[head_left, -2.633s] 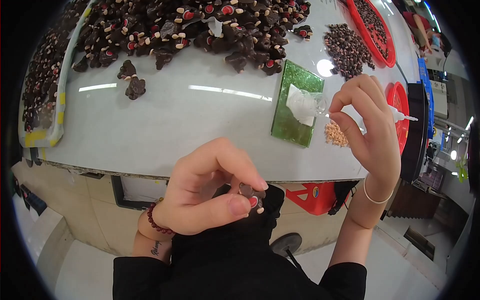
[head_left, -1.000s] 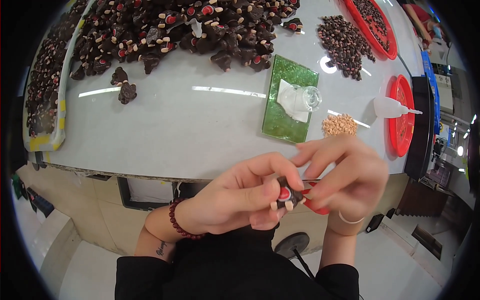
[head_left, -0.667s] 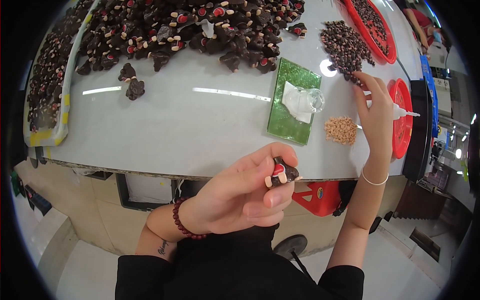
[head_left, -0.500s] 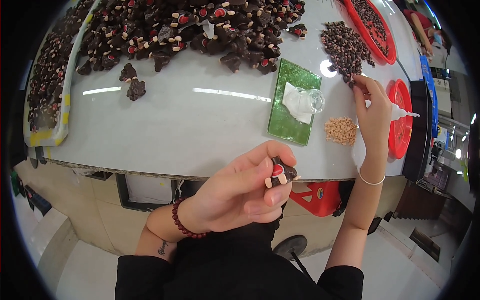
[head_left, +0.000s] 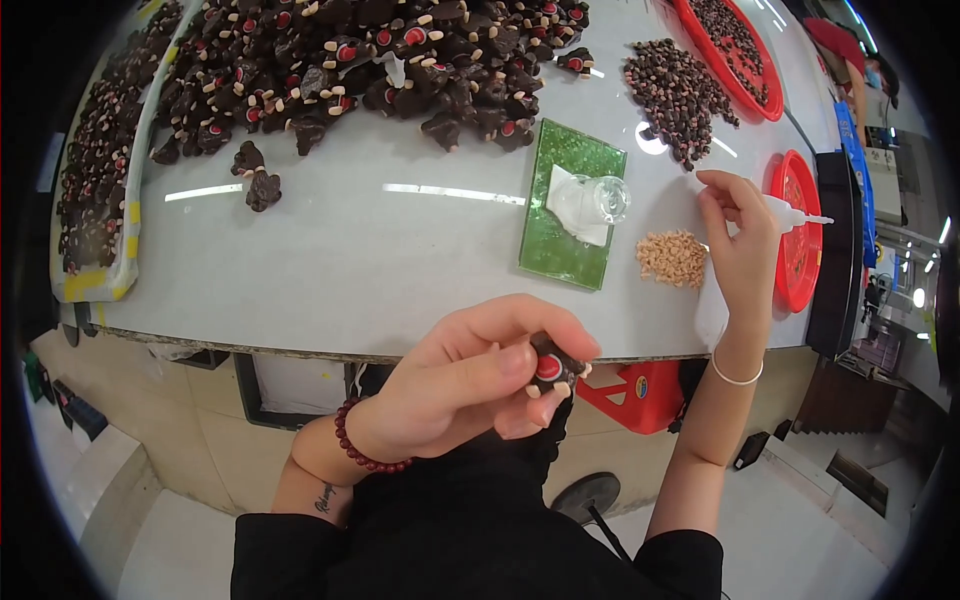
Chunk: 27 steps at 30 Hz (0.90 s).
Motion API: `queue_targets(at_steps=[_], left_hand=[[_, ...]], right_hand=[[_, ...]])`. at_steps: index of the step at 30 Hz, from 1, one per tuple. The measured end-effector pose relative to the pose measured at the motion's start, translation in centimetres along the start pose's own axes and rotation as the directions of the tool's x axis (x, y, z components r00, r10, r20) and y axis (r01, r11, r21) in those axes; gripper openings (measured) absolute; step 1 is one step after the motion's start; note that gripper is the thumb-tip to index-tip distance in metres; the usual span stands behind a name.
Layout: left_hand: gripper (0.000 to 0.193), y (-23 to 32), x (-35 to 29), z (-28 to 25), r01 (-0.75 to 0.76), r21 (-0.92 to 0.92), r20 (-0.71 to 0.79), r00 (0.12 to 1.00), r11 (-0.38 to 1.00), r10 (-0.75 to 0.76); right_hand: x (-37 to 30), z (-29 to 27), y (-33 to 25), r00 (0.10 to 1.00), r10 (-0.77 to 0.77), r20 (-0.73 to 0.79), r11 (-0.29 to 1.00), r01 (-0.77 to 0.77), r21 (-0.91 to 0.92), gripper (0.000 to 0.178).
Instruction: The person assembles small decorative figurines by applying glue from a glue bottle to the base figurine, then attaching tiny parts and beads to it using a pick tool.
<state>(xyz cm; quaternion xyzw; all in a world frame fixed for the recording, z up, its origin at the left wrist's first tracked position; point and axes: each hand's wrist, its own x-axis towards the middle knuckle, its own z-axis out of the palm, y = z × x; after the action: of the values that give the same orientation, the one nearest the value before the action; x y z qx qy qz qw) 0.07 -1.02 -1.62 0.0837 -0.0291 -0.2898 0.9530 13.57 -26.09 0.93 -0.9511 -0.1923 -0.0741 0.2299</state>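
Note:
Between thumb and fingers, my left hand (head_left: pixel 465 375) grips a small dark brown figurine (head_left: pixel 548 367) with a round red patch and beige tips, in front of the table edge. My right hand (head_left: pixel 745 235) is raised over the table with thumb and forefinger pinched together; anything between them is too small to make out. Just beyond its fingertips lies a heap of small dark brown and pinkish pieces (head_left: pixel 678 95). A little mound of beige pieces (head_left: pixel 671 258) sits left of that wrist. Partly behind the right forearm is a white squeeze bottle (head_left: pixel 712 305) with a narrow nozzle.
Many similar brown figurines (head_left: pixel 350 60) are piled at the back left, two lying apart. A green board (head_left: pixel 565 258) carries white tissue and a small glass jar (head_left: pixel 608 200). Red trays (head_left: pixel 780 185) stand at the right; a taped tray (head_left: pixel 125 240) lines the left. Another person (head_left: pixel 840 45) is at far right.
My right hand has drawn back toward me from the heap of brown pieces, its fingertips now apart from it. My left hand has turned the figurine slightly. The view has shifted a little.

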Motion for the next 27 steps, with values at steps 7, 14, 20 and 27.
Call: queue_targets(at_steps=[7, 14, 20, 27], left_hand=[[0.027, -0.2, 0.7, 1.5, 0.056, 0.615, -0.113, 0.993, 0.786, 0.017], [0.024, -1.5, 1.1, 0.2, 0.174, 0.381, -0.055, 0.985, 0.908, -0.165], [0.019, -2.9, 1.8, 0.7, 0.105, 0.356, -0.050, 0.994, 0.928, -0.094], [0.014, -2.4, 1.9, 0.3, -0.238, 0.800, 0.116, 0.962, 0.551, 0.246]], right_hand=[[-4.9, -0.7, -8.7, 0.971, -0.168, -0.168, 0.738, 0.237, 0.631, 0.022], [-7.1, 1.4, -10.1, 0.920, -0.323, -0.223, 0.616, 0.383, 0.689, 0.020], [-7.5, 1.9, -9.7, 0.939, -0.234, -0.252, 0.556, 0.342, 0.758, 0.020], [-6.6, 0.8, -9.3, 0.991, -0.135, -0.001, 0.700, 0.097, 0.707, 0.030]])
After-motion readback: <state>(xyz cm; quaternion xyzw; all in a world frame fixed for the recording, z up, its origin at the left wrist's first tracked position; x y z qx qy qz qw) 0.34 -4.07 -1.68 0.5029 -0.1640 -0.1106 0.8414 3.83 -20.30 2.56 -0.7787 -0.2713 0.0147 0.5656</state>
